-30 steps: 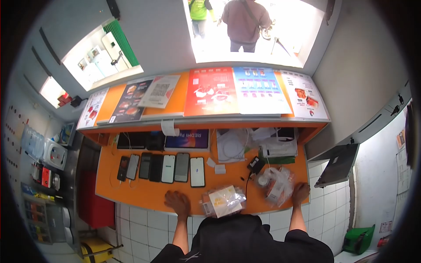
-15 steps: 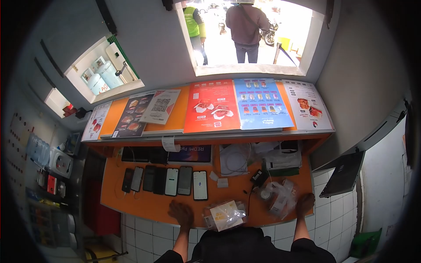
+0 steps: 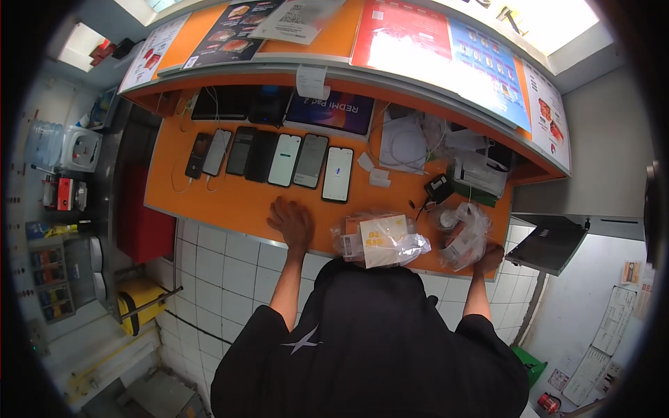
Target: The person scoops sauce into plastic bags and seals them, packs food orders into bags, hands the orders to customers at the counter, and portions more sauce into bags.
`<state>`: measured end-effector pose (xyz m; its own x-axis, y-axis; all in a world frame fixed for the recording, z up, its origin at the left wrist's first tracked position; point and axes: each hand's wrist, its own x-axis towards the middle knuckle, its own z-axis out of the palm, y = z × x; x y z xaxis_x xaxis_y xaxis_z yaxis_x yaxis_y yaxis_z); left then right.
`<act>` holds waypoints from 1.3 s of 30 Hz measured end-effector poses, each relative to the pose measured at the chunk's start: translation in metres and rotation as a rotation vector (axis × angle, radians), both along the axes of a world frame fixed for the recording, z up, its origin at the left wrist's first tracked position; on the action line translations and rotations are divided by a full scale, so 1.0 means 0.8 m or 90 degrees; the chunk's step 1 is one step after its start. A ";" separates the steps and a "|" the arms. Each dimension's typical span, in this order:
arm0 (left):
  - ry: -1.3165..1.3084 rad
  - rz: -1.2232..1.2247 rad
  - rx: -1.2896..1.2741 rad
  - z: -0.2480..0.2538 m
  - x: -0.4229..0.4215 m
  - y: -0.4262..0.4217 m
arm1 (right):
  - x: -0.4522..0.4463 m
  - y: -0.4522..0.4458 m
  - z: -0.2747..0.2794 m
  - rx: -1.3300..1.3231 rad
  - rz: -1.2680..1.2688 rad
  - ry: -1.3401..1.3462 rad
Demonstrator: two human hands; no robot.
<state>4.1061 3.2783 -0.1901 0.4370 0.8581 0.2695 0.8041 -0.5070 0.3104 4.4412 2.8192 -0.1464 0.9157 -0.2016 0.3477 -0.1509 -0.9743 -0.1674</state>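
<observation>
My left hand (image 3: 291, 224) lies flat on the orange desk (image 3: 237, 202) near its front edge, fingers spread and nothing in them. To its right is a clear plastic bag with a box of white and yellow print (image 3: 385, 240). My right hand (image 3: 490, 258) rests at the desk's right front edge, beside another clear plastic bag (image 3: 465, 240) with packaged items inside. Its fingers look bunched, and I cannot make out whether they touch the bag. Beyond my left hand stands a row of several phones, the nearest a white-screened phone (image 3: 337, 174).
A Redmi Pad 2 box (image 3: 330, 111) lies under the raised counter (image 3: 334, 35) covered with menus. White cables (image 3: 390, 143), paper scraps (image 3: 379, 177) and a small black device (image 3: 437, 188) lie toward the right. A dark panel (image 3: 547, 245) stands beside the desk.
The view has tilted down, so the desk sits higher and more of the black shirt shows. Both hands stay at about the same spots on the desk.
</observation>
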 end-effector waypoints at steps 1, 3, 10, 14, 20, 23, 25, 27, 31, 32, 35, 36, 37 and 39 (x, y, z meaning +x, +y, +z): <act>0.025 -0.001 -0.016 0.004 0.001 0.001 | -0.008 0.028 0.038 0.025 -0.015 0.112; 0.046 -0.004 -0.035 0.008 -0.001 0.003 | -0.004 0.017 0.020 0.021 -0.024 0.177; -0.088 0.001 -0.045 -0.001 -0.004 0.005 | -0.023 0.031 0.007 0.080 0.079 -0.001; 0.070 -0.014 -0.043 -0.004 -0.006 0.005 | -0.030 0.037 0.007 0.041 0.129 -0.057; -0.098 0.001 -0.048 -0.011 -0.008 0.005 | -0.020 0.003 -0.028 0.149 0.293 -0.105; -0.003 0.001 0.006 -0.022 -0.007 0.005 | -0.011 -0.008 -0.038 0.238 0.146 0.105; -0.041 0.012 -0.048 -0.001 -0.008 0.004 | -0.015 -0.016 -0.056 0.192 0.292 -0.058; -0.044 0.018 -0.067 0.003 -0.006 0.005 | -0.005 -0.027 -0.077 0.162 0.332 -0.164; -0.025 0.019 -0.091 0.003 -0.011 0.008 | 0.011 -0.049 -0.084 0.155 0.333 0.016; -0.047 0.020 -0.114 0.006 -0.011 0.008 | 0.024 -0.073 -0.098 0.181 0.368 0.011; -0.013 0.018 -0.091 0.004 -0.011 0.009 | 0.070 -0.134 -0.126 0.178 0.409 0.089; -0.018 0.019 -0.094 0.004 -0.012 0.007 | 0.088 -0.150 -0.138 0.144 0.396 0.114; -0.024 0.021 -0.096 0.005 -0.012 0.007 | 0.076 -0.122 -0.098 0.256 0.314 0.137; -0.032 0.023 -0.090 0.005 -0.010 0.011 | 0.050 -0.063 -0.014 0.496 0.138 0.129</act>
